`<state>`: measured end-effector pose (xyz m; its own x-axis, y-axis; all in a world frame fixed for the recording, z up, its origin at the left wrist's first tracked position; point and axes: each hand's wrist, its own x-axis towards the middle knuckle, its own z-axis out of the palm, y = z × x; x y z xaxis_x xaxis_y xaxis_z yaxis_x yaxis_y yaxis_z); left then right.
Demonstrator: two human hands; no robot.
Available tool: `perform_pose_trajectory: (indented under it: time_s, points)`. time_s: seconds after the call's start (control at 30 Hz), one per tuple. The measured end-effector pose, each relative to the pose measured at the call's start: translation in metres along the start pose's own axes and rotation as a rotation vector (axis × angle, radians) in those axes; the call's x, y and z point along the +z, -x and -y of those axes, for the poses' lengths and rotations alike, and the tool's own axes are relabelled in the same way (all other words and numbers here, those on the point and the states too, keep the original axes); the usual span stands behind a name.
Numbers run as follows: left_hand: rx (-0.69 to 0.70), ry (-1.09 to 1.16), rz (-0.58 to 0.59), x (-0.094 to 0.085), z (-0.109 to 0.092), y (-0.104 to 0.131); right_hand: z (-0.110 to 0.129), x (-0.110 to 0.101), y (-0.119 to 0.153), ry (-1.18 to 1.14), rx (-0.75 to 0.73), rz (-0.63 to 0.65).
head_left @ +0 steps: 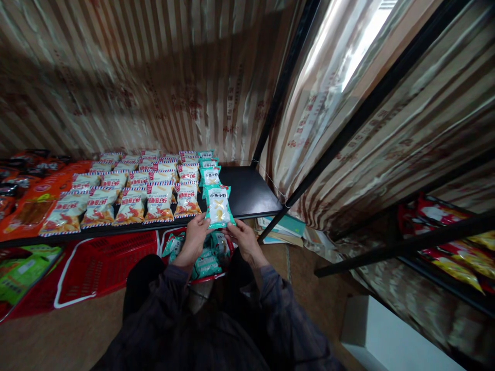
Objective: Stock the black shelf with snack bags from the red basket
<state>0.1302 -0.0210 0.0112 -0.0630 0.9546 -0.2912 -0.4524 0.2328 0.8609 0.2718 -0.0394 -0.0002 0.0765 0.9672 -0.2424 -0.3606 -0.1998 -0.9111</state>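
Note:
Both of my hands pinch the lower corners of a green and white snack bag (218, 207) at the shelf's front edge. My left hand (195, 238) has its left corner, my right hand (244, 240) its right one. Behind it, a column of matching green snack bags (211, 176) runs back along the black shelf (251, 190). To the left stand rows of white and orange snack bags (159, 201). Below my hands, a red basket (165, 235) holds several more green bags (207, 264), partly hidden by my hands and sleeves.
Another red basket (112, 265) with a white handle sits on the floor at left, near green packages (29, 270). Black shelf posts (286, 77) rise at right. Red and yellow bags (452, 237) lie on a right-hand shelf, above a white box (402, 335).

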Motion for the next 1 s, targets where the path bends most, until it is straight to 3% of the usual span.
perform_pose_trajectory:
  time_s: [0.33,0.5,0.73,1.0]
  points:
    - [-0.044,-0.032,-0.028,0.006,0.011,-0.006,-0.004,-0.009,-0.008,-0.009,-0.05,-0.061]
    - [0.001,-0.034,0.062,0.009,0.016,-0.007,-0.008,-0.015,-0.01,0.015,-0.055,-0.063]
    - [0.08,-0.044,0.016,0.022,0.03,-0.023,-0.011,-0.026,-0.017,0.119,-0.194,-0.116]
    - [0.13,-0.082,-0.009,0.028,0.028,-0.037,-0.01,-0.032,-0.042,0.145,-0.268,-0.091]
